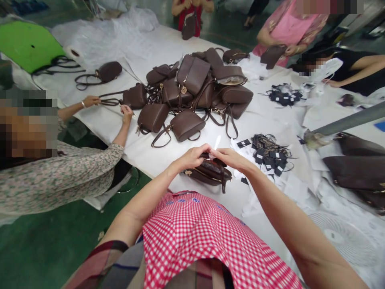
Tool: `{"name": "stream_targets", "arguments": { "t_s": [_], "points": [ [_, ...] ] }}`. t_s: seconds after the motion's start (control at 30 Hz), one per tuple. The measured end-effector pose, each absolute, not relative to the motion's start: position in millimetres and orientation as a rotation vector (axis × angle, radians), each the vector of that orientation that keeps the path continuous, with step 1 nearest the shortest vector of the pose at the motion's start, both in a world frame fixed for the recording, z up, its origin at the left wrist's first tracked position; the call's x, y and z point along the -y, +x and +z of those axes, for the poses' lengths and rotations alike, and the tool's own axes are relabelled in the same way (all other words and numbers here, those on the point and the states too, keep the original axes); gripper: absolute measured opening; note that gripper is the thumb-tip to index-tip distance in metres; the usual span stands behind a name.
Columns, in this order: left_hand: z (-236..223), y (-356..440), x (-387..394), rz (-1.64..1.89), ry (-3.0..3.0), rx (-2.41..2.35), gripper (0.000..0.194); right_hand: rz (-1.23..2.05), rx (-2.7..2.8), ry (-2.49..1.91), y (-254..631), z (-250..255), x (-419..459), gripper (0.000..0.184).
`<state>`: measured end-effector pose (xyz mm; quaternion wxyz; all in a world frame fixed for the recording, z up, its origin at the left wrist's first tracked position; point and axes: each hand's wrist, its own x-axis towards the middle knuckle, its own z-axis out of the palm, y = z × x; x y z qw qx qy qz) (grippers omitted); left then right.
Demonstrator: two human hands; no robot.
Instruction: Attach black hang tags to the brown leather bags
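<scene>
Close in front of my body, a dark brown handbag [207, 175] stands at the table's near edge, its zipper edge and a gold charm showing. My left hand [192, 157] curls its fingers around the bag's upper part. From the other side my right hand [231, 157] closes on the bag's top, fingertips meeting those of the left. A thin white strip [217, 142] pokes up between the fingertips; which hand pinches it I cannot tell. Just right of the hands lies a pile of black tags [270, 154] with cords, over white papers.
A heap of brown handbags [192, 72] covers the middle of the white table [144, 158]. At left, a co-worker's hands [126, 114] handle a bag's strap. Other people work along the far side. More tags [284, 95], a grey pole [349, 120] and a fan [339, 237] are at right.
</scene>
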<state>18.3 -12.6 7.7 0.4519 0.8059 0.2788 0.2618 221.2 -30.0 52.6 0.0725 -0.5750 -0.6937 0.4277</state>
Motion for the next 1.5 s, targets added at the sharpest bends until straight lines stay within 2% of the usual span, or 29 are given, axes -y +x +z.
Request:
{"name": "stream_targets", "arguments": {
  "t_s": [0.07,0.13,0.3,0.37,0.43,0.6,0.67,0.7,0.8,1.0,1.2,1.33,1.4,1.5],
  "points": [
    [7,18,13,0.663,1.965,-0.687,0.038,1.310,1.986,-1.750,219,51,29,0.058],
    [6,18,14,0.678,1.927,-0.714,0.037,1.173,1.983,-1.777,215,50,30,0.053],
    [10,19,15,0.586,1.970,-0.692,0.040,0.386,2.252,-1.842,203,48,36,0.038],
    [12,19,13,0.544,2.022,-0.708,0.040,0.283,2.272,-1.883,202,46,36,0.035],
    [12,19,10,0.518,2.080,-0.731,0.039,0.427,2.218,-1.895,205,46,33,0.036],
    [9,21,4,0.554,2.106,-0.772,0.031,1.368,2.015,-1.674,218,51,26,0.038],
    [8,23,10,0.648,2.149,-0.876,0.026,1.607,2.002,-1.596,222,54,27,0.043],
    [7,25,16,0.715,2.200,-0.958,0.023,1.668,2.005,-1.604,224,55,27,0.039],
    [1,30,43,0.861,2.403,-1.115,0.012,1.764,1.955,-1.716,231,57,26,0.031],
    [-14,39,91,0.808,2.762,-0.985,0.024,1.928,1.663,-1.704,247,51,23,0.033],
    [-17,61,78,0.386,2.806,-0.963,0.032,1.966,1.585,-1.769,251,39,26,0.021],
    [-28,68,72,0.144,2.791,-0.992,0.030,2.035,1.459,-1.768,251,29,29,0.012],
    [-32,65,75,0.081,2.795,-0.970,0.030,1.986,1.563,-1.748,253,24,28,0.010],
    [-34,58,80,0.096,2.798,-0.909,0.030,1.620,1.964,-1.757,259,18,26,0.010]
  ]
}}
